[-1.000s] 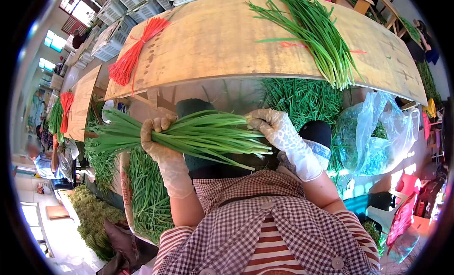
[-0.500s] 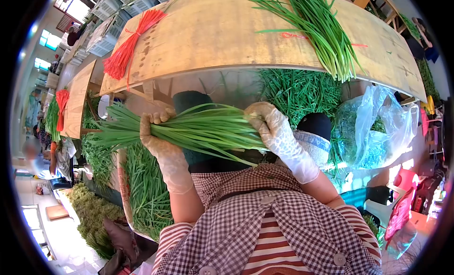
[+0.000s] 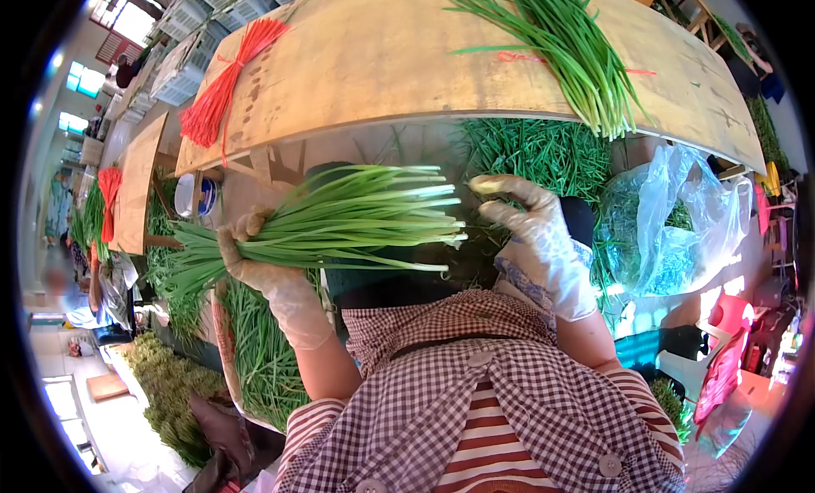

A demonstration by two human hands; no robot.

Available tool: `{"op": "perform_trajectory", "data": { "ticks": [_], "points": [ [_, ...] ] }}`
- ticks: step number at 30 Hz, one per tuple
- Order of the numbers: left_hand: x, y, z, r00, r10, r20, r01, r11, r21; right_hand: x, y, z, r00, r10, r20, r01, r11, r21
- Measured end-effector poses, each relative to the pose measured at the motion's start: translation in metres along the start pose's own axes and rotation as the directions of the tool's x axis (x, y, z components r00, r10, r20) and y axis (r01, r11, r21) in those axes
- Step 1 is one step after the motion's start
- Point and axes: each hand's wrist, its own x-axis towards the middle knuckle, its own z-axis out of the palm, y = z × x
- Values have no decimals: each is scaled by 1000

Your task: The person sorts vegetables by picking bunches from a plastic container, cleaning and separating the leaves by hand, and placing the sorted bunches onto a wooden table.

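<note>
My left hand (image 3: pixel 263 268), in a whitish glove stained at the fingers, is wrapped round a bunch of garlic chives (image 3: pixel 356 221). The green leaves fan out to the left, and the pale cut ends point right. Just off those ends is my gloved right hand (image 3: pixel 531 217), thumb and fingers apart with nothing between them. On the wooden table ahead lies another pile of chives (image 3: pixel 569 47), across a red tie (image 3: pixel 519 58). A bundle of red ties (image 3: pixel 233 81) rests at the table's left end.
The wooden table (image 3: pixel 365 60) has its near edge just beyond my hands. Loose greens (image 3: pixel 543 158) lie below it, beside a clear plastic bag (image 3: pixel 671 230). More cut greens (image 3: pixel 263 349) fill a container at my left. A white bucket (image 3: pixel 193 196) stands by the table leg.
My right hand has let go of the chives' cut ends and moved right and slightly down, its fingers now apart. The bunch stays in my left hand, which has shifted slightly left.
</note>
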Motion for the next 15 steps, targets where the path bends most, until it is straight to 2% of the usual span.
{"op": "perform_trajectory", "data": {
  "ticks": [1, 2, 5, 7, 8, 11, 12, 15],
  "points": [
    [6, -1, -6, 1000, -6, 3, 6, 1000, 3, 3, -3, 8, 999, -46, 28, 44, 996, 72],
    [14, 0, -18, 1000, -12, 7, 12, 1000, 8, 5, -6, 16, 998, -52, 19, 51, 999, 13],
    [12, -3, -20, 996, -86, 12, 86, 996, 11, 11, -3, 25, 997, 65, -41, -63, 997, 37],
    [-1, -11, -3, 992, -128, -13, 129, 991, 34, 13, -1, 29, 990, 44, -137, -33, 996, 81],
    [4, -9, -15, 975, -197, 98, 199, 980, -10, 14, -1, 31, 977, 154, -147, -117, 965, 234],
    [3, -16, -21, 982, -182, 59, 185, 981, -52, 14, -9, 39, 979, 203, -1, -194, 941, 277],
    [-1, -17, -13, 967, -196, 162, 205, 978, -39, 15, -7, 39, 986, 135, 94, -152, 968, 201],
    [3, -16, -21, 986, -83, 143, 101, 987, -123, 13, -11, 40, 953, 250, 172, -208, 952, -225]
  ]
}}
